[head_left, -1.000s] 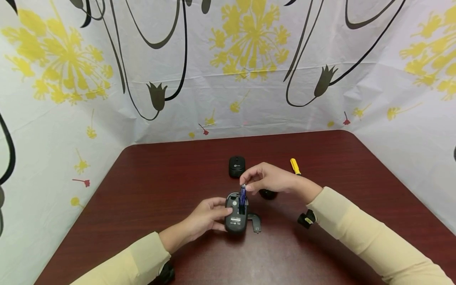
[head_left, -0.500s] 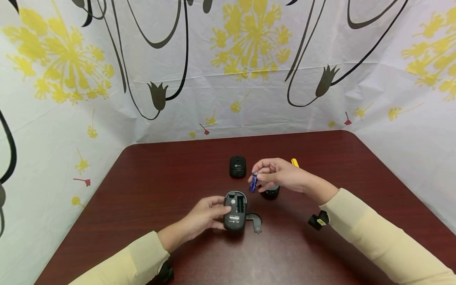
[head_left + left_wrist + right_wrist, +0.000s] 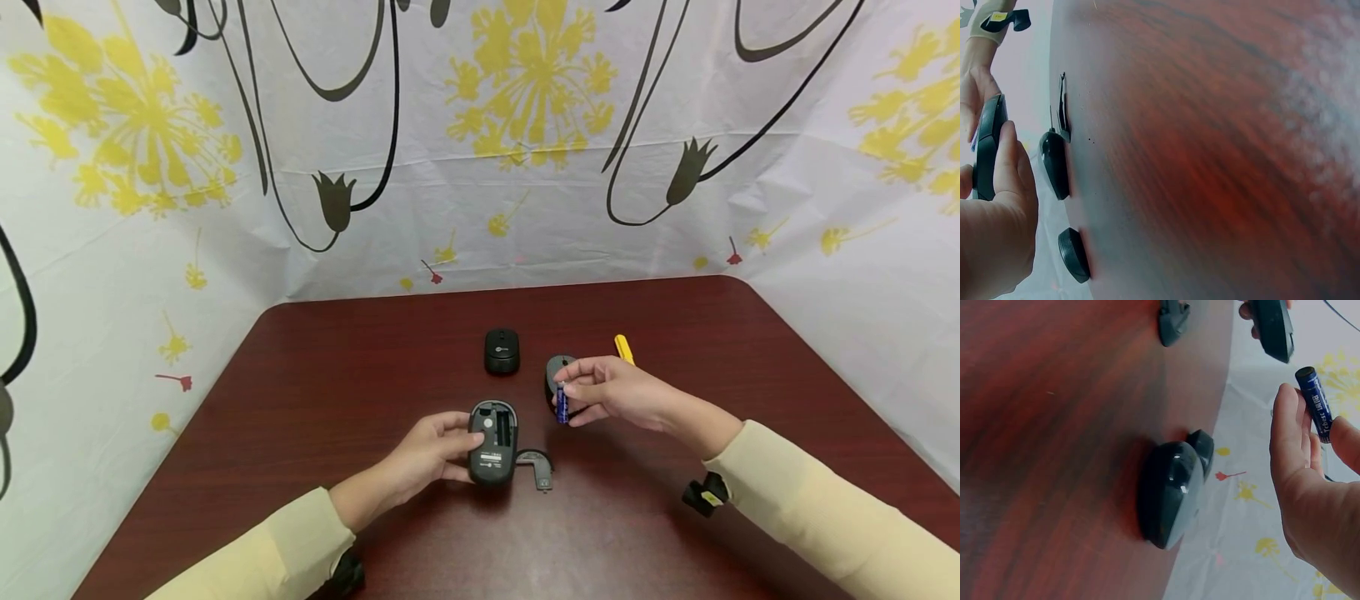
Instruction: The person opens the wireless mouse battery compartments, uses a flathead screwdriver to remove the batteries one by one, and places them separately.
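In the head view my left hand [image 3: 428, 454] grips a black computer mouse [image 3: 492, 467] by its side, underside up, with its battery slot uncovered. The left wrist view shows this mouse [image 3: 988, 150] edge-on between thumb and fingers, above the table. A blue battery [image 3: 562, 405] is pinched between thumb and fingers of my right hand [image 3: 611, 390], to the right of the held mouse and apart from it. The right wrist view shows the battery [image 3: 1316, 403] whole. Behind the right hand stands a grey-topped mouse [image 3: 557, 369], partly hidden. A curved dark battery cover [image 3: 538, 468] lies beside the held mouse.
A small black mouse [image 3: 502, 351] sits farther back on the dark red wooden table [image 3: 360, 358]. At the back right lies a yellow-handled tool [image 3: 624, 348], its far part hidden by the right hand. A patterned white sheet [image 3: 480, 225] hangs behind the table.
My right hand has drawn the battery up out of the held mouse's slot and carried it to the right, in front of the grey-topped mouse. The left hand has hardly moved.
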Action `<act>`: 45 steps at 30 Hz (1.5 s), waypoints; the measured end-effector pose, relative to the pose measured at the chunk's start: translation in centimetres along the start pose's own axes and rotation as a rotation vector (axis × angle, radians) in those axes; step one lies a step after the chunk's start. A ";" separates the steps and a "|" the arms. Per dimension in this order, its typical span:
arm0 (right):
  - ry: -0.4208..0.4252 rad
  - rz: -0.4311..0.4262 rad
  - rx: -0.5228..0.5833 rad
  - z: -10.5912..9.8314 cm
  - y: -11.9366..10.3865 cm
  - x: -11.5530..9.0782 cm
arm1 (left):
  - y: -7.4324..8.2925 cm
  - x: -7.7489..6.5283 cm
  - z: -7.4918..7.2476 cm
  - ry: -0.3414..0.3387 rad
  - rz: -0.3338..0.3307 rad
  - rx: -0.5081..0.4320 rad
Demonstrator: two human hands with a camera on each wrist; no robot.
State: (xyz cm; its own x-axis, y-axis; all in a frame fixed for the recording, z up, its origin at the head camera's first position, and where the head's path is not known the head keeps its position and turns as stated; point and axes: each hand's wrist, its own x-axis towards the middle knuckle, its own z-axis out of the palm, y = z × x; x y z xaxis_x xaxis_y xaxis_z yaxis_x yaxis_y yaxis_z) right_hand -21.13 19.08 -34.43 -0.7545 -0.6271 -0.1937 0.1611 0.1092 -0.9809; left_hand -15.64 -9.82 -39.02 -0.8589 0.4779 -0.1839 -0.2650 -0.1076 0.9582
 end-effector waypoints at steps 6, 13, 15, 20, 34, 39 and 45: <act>0.030 0.047 0.008 0.0 1.1 -0.6 | 0.2 -0.1 0.0 0.004 0.000 -0.003; 0.122 0.108 -0.001 0.7 2.6 -1.1 | 0.4 -0.2 0.0 0.006 0.000 0.000; 0.133 0.120 -0.006 1.0 2.9 -1.2 | 0.4 -0.2 0.0 0.008 0.002 0.002; 0.160 0.151 -0.037 1.6 3.6 -1.4 | 0.4 -0.1 -0.1 0.014 0.005 0.002; 0.205 0.172 -0.135 2.1 4.6 -1.2 | 0.2 0.0 -0.5 0.016 -0.004 0.013; 0.214 0.172 -0.181 2.2 4.8 -1.0 | 0.3 -0.1 -0.4 0.024 -0.003 0.014; 0.213 0.171 -0.189 2.3 5.0 -0.8 | 0.3 -0.2 -0.5 0.030 -0.001 0.003</act>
State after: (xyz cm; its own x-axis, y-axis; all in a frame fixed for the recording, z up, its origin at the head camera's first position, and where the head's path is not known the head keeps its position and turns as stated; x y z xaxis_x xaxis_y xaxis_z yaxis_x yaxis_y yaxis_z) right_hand -18.26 18.38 -39.08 -0.8461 -0.4139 -0.3359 0.1911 0.3529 -0.9160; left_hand -15.77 -10.45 -38.78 -0.8714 0.4515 -0.1917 -0.2650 -0.1046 0.9585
